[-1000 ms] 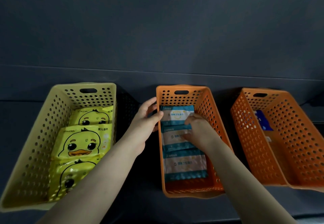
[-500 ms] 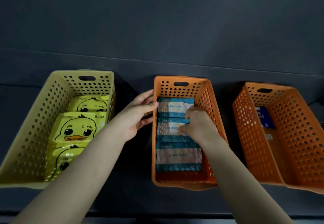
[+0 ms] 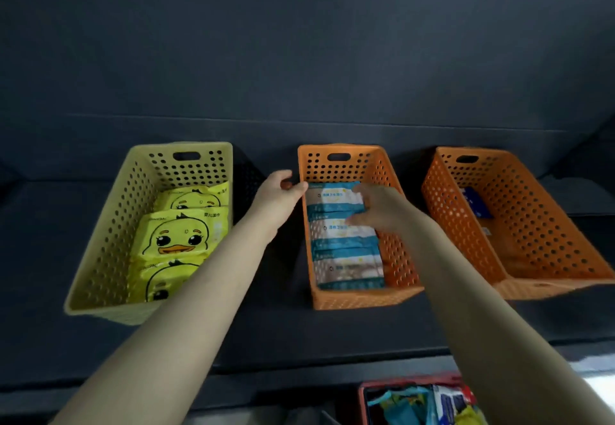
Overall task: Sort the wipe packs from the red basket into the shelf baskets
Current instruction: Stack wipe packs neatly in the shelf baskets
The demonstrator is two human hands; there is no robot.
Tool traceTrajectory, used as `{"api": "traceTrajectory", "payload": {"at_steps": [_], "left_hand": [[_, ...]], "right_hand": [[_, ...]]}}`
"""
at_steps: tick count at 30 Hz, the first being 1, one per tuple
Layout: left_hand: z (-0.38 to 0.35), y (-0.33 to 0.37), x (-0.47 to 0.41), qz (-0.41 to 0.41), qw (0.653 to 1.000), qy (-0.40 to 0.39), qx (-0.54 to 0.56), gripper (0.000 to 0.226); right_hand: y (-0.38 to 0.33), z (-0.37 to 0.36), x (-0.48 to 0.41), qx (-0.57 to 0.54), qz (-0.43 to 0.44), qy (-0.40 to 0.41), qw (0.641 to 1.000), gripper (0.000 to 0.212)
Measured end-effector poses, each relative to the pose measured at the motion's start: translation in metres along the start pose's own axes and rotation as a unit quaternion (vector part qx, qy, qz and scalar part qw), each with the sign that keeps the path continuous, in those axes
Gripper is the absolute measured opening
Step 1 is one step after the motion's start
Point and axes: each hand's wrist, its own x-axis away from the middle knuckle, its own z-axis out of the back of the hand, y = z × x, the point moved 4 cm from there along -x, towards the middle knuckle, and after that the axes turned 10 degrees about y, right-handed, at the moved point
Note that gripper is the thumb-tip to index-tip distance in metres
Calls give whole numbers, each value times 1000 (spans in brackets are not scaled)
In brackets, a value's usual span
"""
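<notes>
We're at the dark shelf [image 3: 283, 331], with three baskets in a row. The left grip [image 3: 278, 196] sits at the 9 o'clock wall of the middle orange perforated plastic basket [image 3: 397, 251], up near its far corner. Its thumb touches the rim and its fingers curl outside the wall; whether it truly clamps that wall, I cannot tell.

The right grip [image 3: 382, 208] reaches in from 5 o'clock, fingers curled on the right edge of the far blue-and-white wipe pack [image 3: 329, 199]. It has hold of that one, though the hand is blurred. That pack lies at the basket's 12 o'clock end, in a row with the two other blue-and-white wipe packs [image 3: 349, 268] laid flat toward 6 o'clock.

Over at 9 o'clock, the pale yellow perforated plastic basket [image 3: 109, 234] holds three overlapping yellow duck-print wipe packs [image 3: 181, 234]. At 3 o'clock, a second orange perforated basket [image 3: 539, 224] holds a dark blue pack [image 3: 477, 203] toward its far end. Down at 5 o'clock of the view, the red basket [image 3: 362, 394] peeks in at the frame edge, a jumble of mixed packs [image 3: 446, 401] inside.
</notes>
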Motion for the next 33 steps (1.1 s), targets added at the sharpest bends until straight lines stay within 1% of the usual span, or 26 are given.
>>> {"api": "traceTrajectory", "payload": {"at_steps": [3, 7, 9, 12, 14, 16, 21, 24, 27, 30, 33], "left_hand": [[23, 18, 27, -114, 991, 7, -70, 47], [67, 18, 94, -251, 962, -29, -104, 39], [88, 2, 136, -293, 948, -48, -117, 38], [111, -40, 198, -307, 942, -98, -93, 39], [118, -75, 238, -297, 942, -128, -87, 38], [118, -110, 273, -288, 940, -154, -104, 38], [94, -179, 330, -302, 912, -227, -162, 40], [67, -208, 348, -274, 901, -276, -192, 42], [30, -227, 355, -252, 889, -312, -221, 43], [-22, -242, 349, -208, 901, -307, -225, 41], [-91, -265, 344, -154, 911, -297, -242, 42]], "right_hand": [[-8, 31, 46, -11, 7, 104, 995, 60], [-11, 42, 143, -16, 9, 249, 968, 51], [-11, 28, 201, -43, 2, 292, 955, 49], [-9, -8, 284, -91, -43, 332, 938, 50], [-4, -39, 334, -100, -74, 332, 935, 54], [7, -69, 378, -104, -110, 315, 937, 58], [51, -133, 462, -89, -228, 264, 933, 62], [80, -152, 493, -94, -259, 245, 930, 61], [130, -154, 498, -100, -277, 219, 930, 60], [201, -148, 475, -88, -302, 180, 932, 56], [274, -153, 438, -88, -314, 129, 936, 55]]}}
